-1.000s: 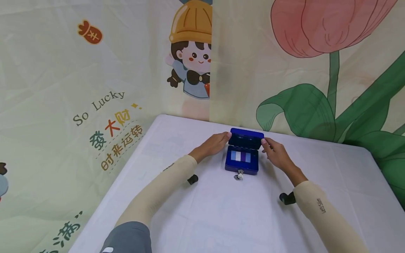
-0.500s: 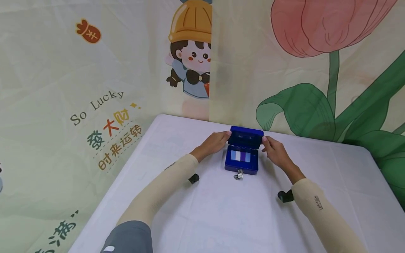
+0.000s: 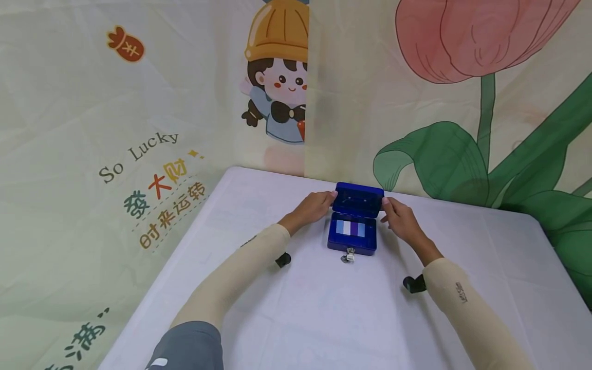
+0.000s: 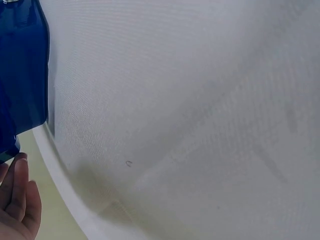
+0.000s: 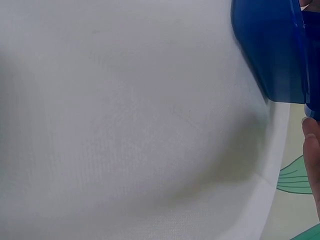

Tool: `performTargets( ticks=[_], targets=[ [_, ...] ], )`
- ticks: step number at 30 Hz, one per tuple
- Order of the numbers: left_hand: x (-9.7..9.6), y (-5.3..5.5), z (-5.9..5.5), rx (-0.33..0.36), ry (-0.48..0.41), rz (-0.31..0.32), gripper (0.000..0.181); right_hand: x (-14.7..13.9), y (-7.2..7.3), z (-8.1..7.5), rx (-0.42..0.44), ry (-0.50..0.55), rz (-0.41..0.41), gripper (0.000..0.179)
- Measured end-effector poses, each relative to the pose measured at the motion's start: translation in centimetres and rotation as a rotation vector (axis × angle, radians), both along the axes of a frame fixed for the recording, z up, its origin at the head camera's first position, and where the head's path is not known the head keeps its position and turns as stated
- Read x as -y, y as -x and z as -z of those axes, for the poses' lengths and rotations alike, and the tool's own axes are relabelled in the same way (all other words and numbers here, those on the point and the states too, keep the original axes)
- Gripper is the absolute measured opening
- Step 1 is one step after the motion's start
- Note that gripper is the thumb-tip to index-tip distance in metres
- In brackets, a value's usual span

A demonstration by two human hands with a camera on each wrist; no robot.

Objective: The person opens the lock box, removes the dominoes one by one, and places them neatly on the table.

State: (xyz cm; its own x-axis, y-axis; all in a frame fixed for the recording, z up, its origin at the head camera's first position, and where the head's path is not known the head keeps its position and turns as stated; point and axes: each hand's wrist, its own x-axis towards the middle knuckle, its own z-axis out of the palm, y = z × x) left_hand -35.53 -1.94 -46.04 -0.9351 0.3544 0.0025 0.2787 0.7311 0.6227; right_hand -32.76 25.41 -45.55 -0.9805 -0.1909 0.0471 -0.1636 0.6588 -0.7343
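Note:
A blue cash box [image 3: 353,242] stands on the white table with its hinged lid [image 3: 358,198] raised. Striped pieces [image 3: 350,228] in light blue, white and purple lie inside. From its front lock hang keys [image 3: 350,255]. My left hand [image 3: 311,206] holds the lid's left edge, its fingertips at the lid's corner in the left wrist view, where the blue box wall [image 4: 25,75] shows. At the opposite edge my right hand [image 3: 401,218] pinches the lid, thumb in front. The right wrist view catches the right fingers [image 5: 312,145] against the lid corner beside the box's side [image 5: 270,50].
The white-covered table [image 3: 333,318] runs up to a printed backdrop [image 3: 342,92] close behind the box. A dark wrist-worn device [image 3: 283,260] shows below the left sleeve, and another dark device [image 3: 413,284] beside the right one.
The lid has tilted farther back, showing more of its inner face. Both hands have followed it slightly upward. The base of the box stays in place.

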Motion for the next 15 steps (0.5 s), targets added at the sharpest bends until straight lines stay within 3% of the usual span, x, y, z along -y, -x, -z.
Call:
performTargets(
  ticks=[15],
  targets=[
    [-0.10,0.38,0.15,-0.036,0.001,0.011,0.052,-0.04,0.58,0.58,0.017,-0.004,0.003,0.057]
  ],
)
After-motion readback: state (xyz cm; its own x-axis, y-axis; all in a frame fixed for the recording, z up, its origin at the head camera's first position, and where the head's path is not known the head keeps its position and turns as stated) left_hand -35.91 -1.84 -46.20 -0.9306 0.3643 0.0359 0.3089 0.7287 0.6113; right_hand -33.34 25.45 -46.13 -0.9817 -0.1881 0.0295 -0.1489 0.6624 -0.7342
